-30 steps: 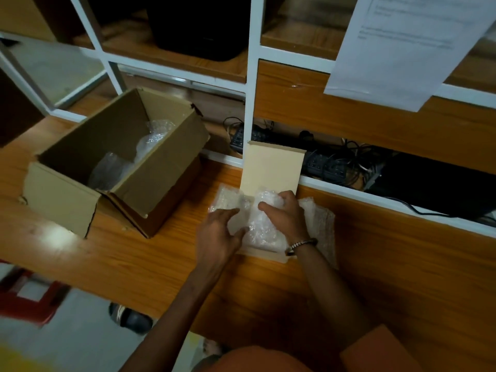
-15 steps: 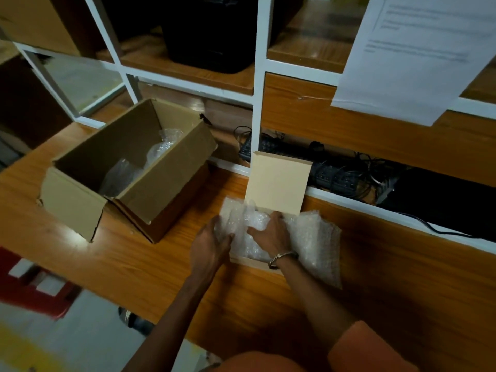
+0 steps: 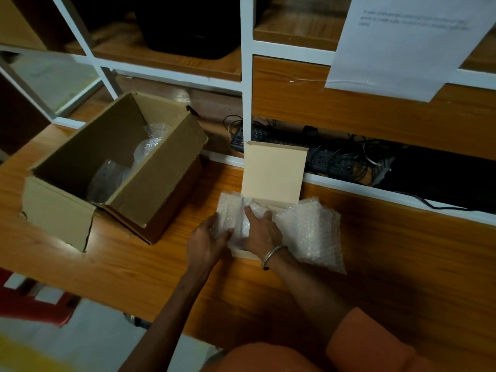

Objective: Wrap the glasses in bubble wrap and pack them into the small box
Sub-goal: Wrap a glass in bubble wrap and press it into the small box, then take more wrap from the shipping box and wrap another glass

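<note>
Both hands grip the bubble-wrapped bundle (image 3: pixel 236 221) directly over the small box (image 3: pixel 273 175), left hand (image 3: pixel 206 242) outside, right hand (image 3: pixel 261 232) pressing down.

Glossy wood surface (image 3: pixel 402 251), matt brown cardboard box (image 3: pixel 161 167), clear plastic bubble wrap (image 3: pixel 311 232), pale matt card lid (image 3: pixel 273 175), metal bangle (image 3: pixel 272 255).
</note>
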Motion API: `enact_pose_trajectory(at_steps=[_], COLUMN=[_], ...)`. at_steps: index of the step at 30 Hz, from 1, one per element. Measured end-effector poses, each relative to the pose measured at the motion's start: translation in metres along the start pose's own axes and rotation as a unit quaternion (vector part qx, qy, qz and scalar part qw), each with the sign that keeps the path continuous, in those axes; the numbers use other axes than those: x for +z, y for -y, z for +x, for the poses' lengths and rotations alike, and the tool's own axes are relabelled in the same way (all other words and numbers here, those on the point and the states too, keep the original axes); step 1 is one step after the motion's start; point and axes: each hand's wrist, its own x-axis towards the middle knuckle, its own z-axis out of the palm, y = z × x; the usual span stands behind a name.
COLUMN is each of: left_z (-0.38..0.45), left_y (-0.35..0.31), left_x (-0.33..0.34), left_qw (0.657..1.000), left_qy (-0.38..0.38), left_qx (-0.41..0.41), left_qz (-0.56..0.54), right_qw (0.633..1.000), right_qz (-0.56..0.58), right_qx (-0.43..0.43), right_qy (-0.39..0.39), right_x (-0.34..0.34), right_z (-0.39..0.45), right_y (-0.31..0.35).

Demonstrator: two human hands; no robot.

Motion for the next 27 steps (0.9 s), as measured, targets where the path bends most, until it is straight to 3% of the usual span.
enact_pose_trajectory(at_steps=[10, 16, 19, 23, 27], left_z=[0.008, 0.011, 0.005, 0.009, 0.016], left_y=[0.020, 0.022, -0.002, -0.029, -0.032], left_x=[-0.003, -0.010, -0.034, -0.080, -0.136], left_qw=[0.999, 0.995, 0.994, 0.977, 0.960], left_qy=[0.041, 0.085, 0.036, -0.043, -0.140], left_qx=[0.003, 0.051, 0.107, 0.208, 0.241], left_qz=[-0.032, -0.006, 0.014, -0.010, -0.001], right_qw=[0.998, 0.996, 0.997, 0.999, 0.987], right_qz=[0.060, 0.063, 0.027, -0.008, 0.047], right_qx=[0.002, -0.014, -0.016, -0.012, -0.119], right_qy=[-0.007, 0.062, 0.070, -0.036, -0.095], right_x=[0.000, -0.021, -0.042, -0.079, -0.114], right_z=[0.000, -0.007, -0.017, -0.020, -0.002], right_y=[-0.006, -0.010, -0.006, 0.034, 0.114])
